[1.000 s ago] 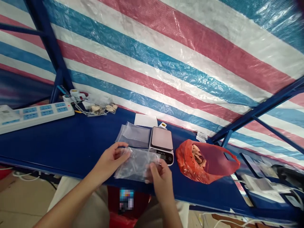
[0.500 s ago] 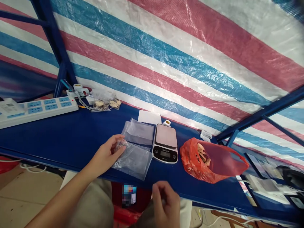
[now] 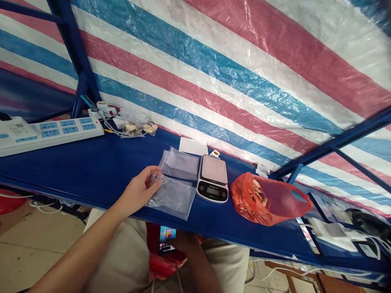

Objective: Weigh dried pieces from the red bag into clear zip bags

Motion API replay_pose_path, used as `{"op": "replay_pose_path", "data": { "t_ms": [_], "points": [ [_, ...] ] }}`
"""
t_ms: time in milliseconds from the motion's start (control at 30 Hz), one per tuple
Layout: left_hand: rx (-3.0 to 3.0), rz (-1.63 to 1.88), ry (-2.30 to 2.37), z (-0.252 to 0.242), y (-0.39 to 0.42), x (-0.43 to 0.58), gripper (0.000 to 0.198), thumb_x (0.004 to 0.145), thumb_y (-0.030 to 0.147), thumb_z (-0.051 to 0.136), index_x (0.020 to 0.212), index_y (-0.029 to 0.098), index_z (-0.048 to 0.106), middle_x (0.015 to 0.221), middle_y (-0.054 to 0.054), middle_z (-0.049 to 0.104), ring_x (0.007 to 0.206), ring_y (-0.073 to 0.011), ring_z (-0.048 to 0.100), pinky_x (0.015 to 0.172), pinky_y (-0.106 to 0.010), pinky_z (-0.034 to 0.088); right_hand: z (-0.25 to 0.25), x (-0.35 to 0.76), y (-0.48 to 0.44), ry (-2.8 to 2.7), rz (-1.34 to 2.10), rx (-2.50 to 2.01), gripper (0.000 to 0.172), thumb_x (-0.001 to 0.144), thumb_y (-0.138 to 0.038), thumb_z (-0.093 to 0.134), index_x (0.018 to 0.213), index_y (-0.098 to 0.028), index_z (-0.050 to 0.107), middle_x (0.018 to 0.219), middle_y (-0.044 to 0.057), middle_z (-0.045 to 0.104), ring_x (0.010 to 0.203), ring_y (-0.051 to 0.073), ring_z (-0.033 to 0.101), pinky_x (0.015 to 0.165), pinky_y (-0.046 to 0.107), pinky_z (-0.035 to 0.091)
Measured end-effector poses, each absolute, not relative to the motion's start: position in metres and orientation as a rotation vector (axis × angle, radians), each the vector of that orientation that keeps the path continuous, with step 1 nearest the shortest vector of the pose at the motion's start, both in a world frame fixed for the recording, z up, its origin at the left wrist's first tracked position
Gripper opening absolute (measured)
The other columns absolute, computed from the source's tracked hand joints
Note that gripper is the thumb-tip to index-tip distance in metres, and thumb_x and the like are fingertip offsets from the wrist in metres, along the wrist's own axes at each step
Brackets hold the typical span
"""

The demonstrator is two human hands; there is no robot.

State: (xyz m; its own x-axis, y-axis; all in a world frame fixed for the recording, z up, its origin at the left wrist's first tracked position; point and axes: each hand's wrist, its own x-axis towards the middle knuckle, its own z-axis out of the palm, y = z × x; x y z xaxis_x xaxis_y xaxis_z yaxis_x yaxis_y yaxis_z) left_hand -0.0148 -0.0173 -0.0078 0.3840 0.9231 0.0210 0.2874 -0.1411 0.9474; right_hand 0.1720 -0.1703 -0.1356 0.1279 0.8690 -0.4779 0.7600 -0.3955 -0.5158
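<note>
My left hand pinches the left edge of a clear plastic bag lying flat at the front of the blue table. More clear bags lie just behind it. Below the table edge, my right hand is in shadow at the right side of a lit phone on the red seat between my legs; its fingers are too dark to make out. A kitchen scale with a bare weighing plate stands right of the bags. An open red plastic bag holding dried slices lies further right.
A long white power strip is on the table's left, beside cables and small bags of pale slices. White paper lies behind the scale. Devices and cables crowd the right end. A striped tarp backs the table.
My right hand has moved from in front of the table edge down and left to the phone between my legs. My left hand stays on the clear bag. The view has shifted slightly.
</note>
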Motion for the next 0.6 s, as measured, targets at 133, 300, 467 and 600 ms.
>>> {"op": "replay_pose_path", "data": {
  "t_ms": [133,300,467,600],
  "points": [
    [1.702,0.820,1.109,-0.010,-0.017,-0.014,0.057,0.087,0.063,0.061,0.129,0.024,0.055,0.113,-0.005,0.068,0.081,-0.0169,0.061,0.069,-0.029,0.050,-0.140,0.171,-0.173,-1.611,1.141,-2.313,0.050,0.069,-0.033,0.079,0.118,-0.024,0.069,0.121,0.010,0.074,0.126,0.043,0.061,0.108,0.052,0.043],
    [1.706,0.895,1.161,-0.014,-0.016,-0.014,0.049,0.088,0.058,0.060,0.124,0.025,0.057,0.112,-0.004,0.068,0.082,-0.0162,0.060,0.070,-0.028,0.050,-0.147,0.170,-0.169,-1.612,1.141,-2.332,0.050,0.070,-0.038,0.080,0.118,-0.024,0.070,0.119,0.010,0.074,0.127,0.043,0.060,0.109,0.052,0.043],
    [1.706,0.907,1.171,-0.013,-0.020,-0.016,0.046,0.088,0.055,0.061,0.122,0.025,0.058,0.111,-0.003,0.068,0.082,-0.0160,0.060,0.070,-0.027,0.051,-0.148,0.168,-0.172,-1.698,1.120,-2.313,0.057,0.062,-0.032,0.087,0.116,-0.025,0.071,0.122,0.008,0.074,0.119,0.038,0.065,0.103,0.045,0.048],
    [1.720,0.896,1.158,-0.011,-0.022,-0.017,0.046,0.089,0.056,0.060,0.123,0.025,0.058,0.110,-0.003,0.068,0.081,-0.0162,0.060,0.069,-0.027,0.051,-0.150,0.167,-0.176,-1.772,1.066,-2.252,0.055,0.055,-0.029,0.090,0.108,-0.028,0.074,0.115,0.004,0.077,0.111,0.036,0.069,0.096,0.042,0.051]
  ]
}}
